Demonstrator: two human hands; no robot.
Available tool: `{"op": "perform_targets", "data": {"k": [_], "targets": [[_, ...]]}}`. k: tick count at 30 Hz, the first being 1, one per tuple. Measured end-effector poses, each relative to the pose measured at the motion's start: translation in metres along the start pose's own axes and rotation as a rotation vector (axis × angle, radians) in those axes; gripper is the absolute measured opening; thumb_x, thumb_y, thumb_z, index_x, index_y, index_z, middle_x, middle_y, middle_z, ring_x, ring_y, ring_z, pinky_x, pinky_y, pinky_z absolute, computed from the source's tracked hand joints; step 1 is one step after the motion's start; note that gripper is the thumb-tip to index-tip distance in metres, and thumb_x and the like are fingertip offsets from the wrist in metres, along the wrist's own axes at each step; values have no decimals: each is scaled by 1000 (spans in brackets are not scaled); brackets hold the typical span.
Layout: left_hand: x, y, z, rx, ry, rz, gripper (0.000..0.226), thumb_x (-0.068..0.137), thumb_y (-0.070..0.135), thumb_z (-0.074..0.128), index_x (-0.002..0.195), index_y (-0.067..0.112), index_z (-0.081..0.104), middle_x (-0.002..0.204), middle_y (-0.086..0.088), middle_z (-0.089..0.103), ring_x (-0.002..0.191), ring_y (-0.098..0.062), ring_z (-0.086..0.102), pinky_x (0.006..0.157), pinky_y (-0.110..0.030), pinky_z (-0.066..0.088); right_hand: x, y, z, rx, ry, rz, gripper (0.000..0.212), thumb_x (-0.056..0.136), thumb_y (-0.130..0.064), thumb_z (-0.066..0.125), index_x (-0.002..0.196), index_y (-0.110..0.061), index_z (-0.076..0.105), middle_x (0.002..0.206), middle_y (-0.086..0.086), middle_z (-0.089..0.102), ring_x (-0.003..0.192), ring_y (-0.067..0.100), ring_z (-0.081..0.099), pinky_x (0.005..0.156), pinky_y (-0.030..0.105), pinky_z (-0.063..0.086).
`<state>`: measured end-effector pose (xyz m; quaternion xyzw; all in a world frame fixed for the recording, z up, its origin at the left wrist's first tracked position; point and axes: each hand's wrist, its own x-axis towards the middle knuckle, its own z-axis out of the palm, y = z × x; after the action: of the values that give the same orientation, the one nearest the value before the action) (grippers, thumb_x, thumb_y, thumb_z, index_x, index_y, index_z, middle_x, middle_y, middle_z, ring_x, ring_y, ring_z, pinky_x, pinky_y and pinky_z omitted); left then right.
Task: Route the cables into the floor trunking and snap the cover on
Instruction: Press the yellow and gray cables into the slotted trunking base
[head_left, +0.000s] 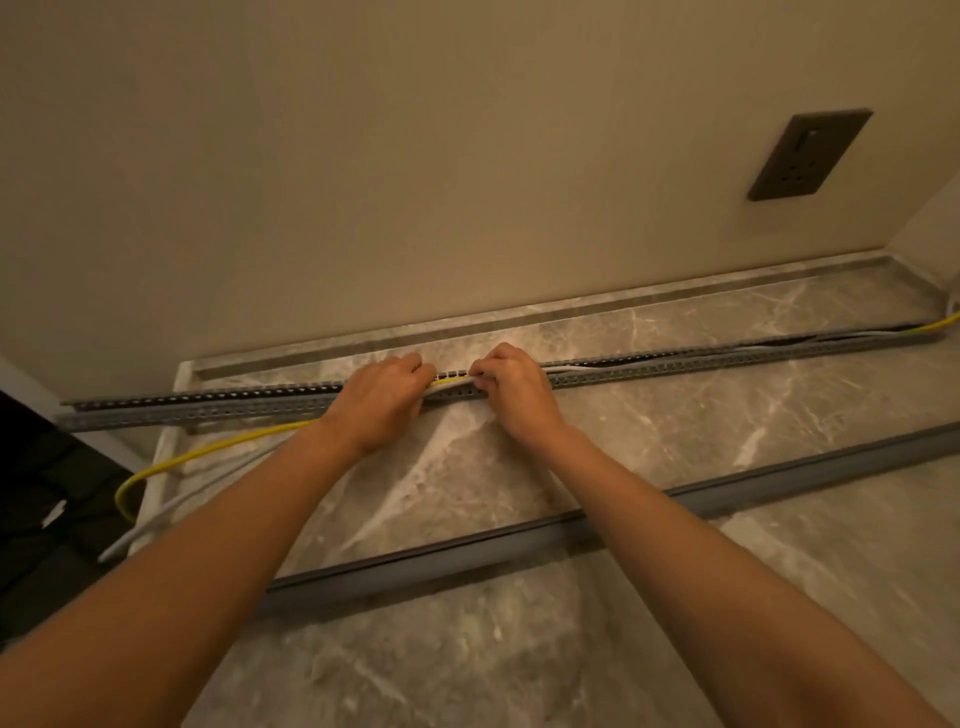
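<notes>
Where the two hands meet, the yellow cable (451, 382) shows as a short glossy arc between them, lying at the rim of the trunking (727, 359). The left hand (382, 397) has its fingers curled down over that cable. The right hand (511, 392), just beside it, pinches the same cable with bent fingertips; the pads are hidden behind the knuckles.

Trunking: long grey plastic channel with comb-like slotted walls, running away from both hands. Right of the grip, round cables sit inside it in loose waves. Left of the grip the yellow cable leaves the channel, passes under the left wrist and loops on the floor (675, 415) beside a pale grey cable (171, 506).

Cover (519, 540): smooth, flat grey strip, well apart on the near side of the hands, under both forearms.

Floor is polished grey marble-pattern tile with white veins. Beyond the right hand, a dark rectangular socket plate (810, 156) on the matt beige wall.
</notes>
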<state>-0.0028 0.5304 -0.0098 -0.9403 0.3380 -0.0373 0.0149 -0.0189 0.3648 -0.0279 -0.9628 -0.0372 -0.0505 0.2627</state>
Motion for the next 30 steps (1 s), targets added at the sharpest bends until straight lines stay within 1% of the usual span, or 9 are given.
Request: {"op": "perform_targets", "data": {"k": [2,3,5,6,8,14,21,27,30], "targets": [[2,-13,-4,79,37,68,17,58,-1,82,64,3,67,60,-16,65,48,-34,63,44,-34,49,2,-4,0,-75,0,24,23,91,-9,50,99,-3,71,103,19,63,97,34,57,85,41,45],[2,-18,-7,90,34,87,15,60,1,81,65,5,68,63,-15,67,55,-33,65,50,-34,50,3,-7,0,-99,-2,41,24,91,-8,49,99,-4,71,103,18,63,97,34,57,84,41,45],[9,-21,-9,82,29,66,8,79,6,68,87,6,70,90,-15,68,86,-33,64,71,-38,48,5,-10,1,-124,4,73,24,91,-7,48,100,-5,71,104,18,62,98,34,57,84,40,44],[13,-21,-8,107,-4,43,14,88,9,58,99,7,66,104,-14,64,100,-32,59,80,-39,44,6,-12,2,-135,9,87,24,91,-6,48,101,-5,70,105,18,61,99,34,56,83,40,44],[18,-21,-7,147,-72,-1,20,93,11,49,111,8,57,118,-12,58,110,-31,53,86,-39,42,8,-15,4,-154,14,117,25,92,-5,47,102,-4,70,107,17,60,100,34,56,82,39,44],[11,-46,-3,67,-109,-127,21,89,1,49,108,5,57,120,-14,56,108,-34,56,80,-40,47,12,-14,7,-151,20,144,25,90,-2,47,98,-1,71,104,19,60,96,34,57,77,38,44],[2,-46,4,-71,-50,-100,25,94,17,50,110,3,63,119,-15,55,105,-32,55,81,-38,46,7,-13,12,-144,33,163,27,92,-3,45,107,-2,68,108,20,55,103,35,49,81,38,41],[7,-40,6,-143,-50,-149,28,92,27,56,112,7,54,120,-12,54,109,-28,49,90,-35,39,9,-13,9,-151,11,183,26,92,-1,46,107,-3,67,110,19,54,104,35,48,82,39,41],[7,-34,4,-177,-49,-143,22,93,18,55,113,9,49,118,-12,58,104,-28,51,76,-31,34,9,-12,8,-143,3,194,25,92,-1,47,106,-3,67,110,19,54,104,35,49,84,40,41]]}}
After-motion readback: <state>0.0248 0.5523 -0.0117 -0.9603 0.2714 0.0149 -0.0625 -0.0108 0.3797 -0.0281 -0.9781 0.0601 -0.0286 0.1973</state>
